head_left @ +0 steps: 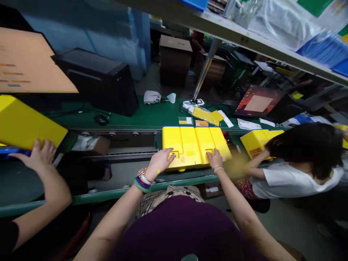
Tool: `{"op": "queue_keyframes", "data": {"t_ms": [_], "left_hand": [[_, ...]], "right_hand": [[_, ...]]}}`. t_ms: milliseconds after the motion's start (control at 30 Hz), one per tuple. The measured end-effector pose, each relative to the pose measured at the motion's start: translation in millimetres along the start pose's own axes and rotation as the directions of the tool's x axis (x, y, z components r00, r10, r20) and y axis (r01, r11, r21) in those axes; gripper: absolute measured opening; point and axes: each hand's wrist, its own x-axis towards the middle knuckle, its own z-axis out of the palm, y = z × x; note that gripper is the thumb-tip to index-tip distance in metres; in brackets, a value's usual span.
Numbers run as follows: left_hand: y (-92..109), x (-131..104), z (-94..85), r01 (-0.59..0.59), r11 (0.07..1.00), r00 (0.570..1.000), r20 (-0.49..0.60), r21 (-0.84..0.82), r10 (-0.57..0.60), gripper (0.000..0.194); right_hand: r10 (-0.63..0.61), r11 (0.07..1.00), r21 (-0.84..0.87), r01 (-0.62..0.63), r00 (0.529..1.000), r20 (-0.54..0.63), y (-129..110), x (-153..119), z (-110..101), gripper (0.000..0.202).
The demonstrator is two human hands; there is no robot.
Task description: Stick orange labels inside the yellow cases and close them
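A large yellow case (190, 141) with grooves, two recessed slots and a cluster of small holes sits on the conveyor line in front of me. My left hand (161, 160), with bracelets at the wrist, grips the case at its left slot, thumb and fingers either side of it. At the right slot, my right hand (216, 159) has its fingers bent into the recess; the fingertips are partly hidden. Both hands touch the same case, which stands level across the rails.
At left, another person's hand (40, 156) touches a tilted yellow case (27, 123). To the right, a co-worker (296, 177) leans over another yellow case (255, 143). Yellow pieces in plastic (202, 113), a mouse (101, 119) and a computer tower (100, 79) occupy the green bench. A shelf (244, 40) hangs overhead.
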Motion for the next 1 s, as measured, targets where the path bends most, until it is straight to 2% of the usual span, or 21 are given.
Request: {"op": "queue_keyframes", "data": {"t_ms": [67, 100, 167, 200, 267, 367, 433, 567, 667, 767, 833, 900, 1000], "left_hand": [[-1, -12, 0.3, 0.028, 0.999, 0.999, -0.033, 0.034, -0.027, 0.045], [1, -16, 0.5, 0.044, 0.998, 0.998, -0.055, 0.051, -0.041, 0.043], [5, -20, 0.3, 0.085, 0.993, 0.992, -0.104, 0.083, -0.076, 0.039], [7, -20, -0.1, 0.111, 0.989, 0.987, -0.123, 0.095, -0.099, 0.038], [10, -16, -1.2, 0.171, 0.979, 0.976, -0.155, 0.111, -0.153, 0.034], [9, -9, -3.1, 0.252, 0.961, 0.952, -0.204, 0.114, -0.226, 0.033], [7, -4, -3.9, 0.273, 0.957, 0.945, -0.214, 0.097, -0.248, 0.034], [8, 6, -1.6, 0.261, 0.965, 0.954, -0.158, 0.019, -0.255, 0.036], [12, 16, 4.0, 0.24, 0.971, 0.962, -0.129, -0.016, -0.24, 0.036], [10, 25, 11.6, 0.229, 0.973, 0.969, -0.088, -0.013, -0.229, 0.037], [0, 29, 18.1, 0.251, 0.968, 0.965, -0.077, -0.024, -0.252, 0.036], [-18, 31, 26.6, 0.277, 0.958, 0.953, -0.11, -0.074, -0.283, 0.037], [-46, 31, 44.6, 0.283, 0.92, 0.937, -0.127, -0.269, -0.325, 0.047]], "right_hand": [[-0.046, 0.973, 0.222, 0.067, 0.994, -0.099, -30, -14, -5, 0.043], [-0.098, 0.927, 0.348, 0.139, 0.986, -0.131, -50, -25, -6, 0.041], [-0.278, 0.756, 0.588, 0.288, 0.954, -0.11, -95, -55, -9, 0.035], [-0.366, 0.67, 0.669, 0.322, 0.927, -0.08, -118, -71, -11, 0.03], [-0.464, 0.552, 0.779, 0.297, 0.886, -0.009, -155, -102, -15, 0.023], [-0.478, 0.476, 0.846, 0.241, 0.878, 0.019, -187, -127, -20, 0.019], [-0.465, 0.473, 0.84, 0.264, 0.885, -0.017, -192, -130, -22, 0.019], [-0.452, 0.514, 0.793, 0.326, 0.889, -0.072, -189, -119, -22, 0.011], [-0.421, 0.532, 0.796, 0.288, 0.906, -0.047, -186, -112, -22, 0.01], [-0.417, 0.513, 0.829, 0.222, 0.909, 0.014, -182, -105, -22, 0.014], [-0.422, 0.49, 0.852, 0.182, 0.905, 0.05, -178, -99, -20, 0.016], [-0.377, 0.501, 0.849, 0.17, 0.925, 0.038, -172, -90, -14, 0.015], [-0.212, 0.64, 0.747, 0.179, 0.976, -0.053, -162, -69, 6, 0.017]]}}
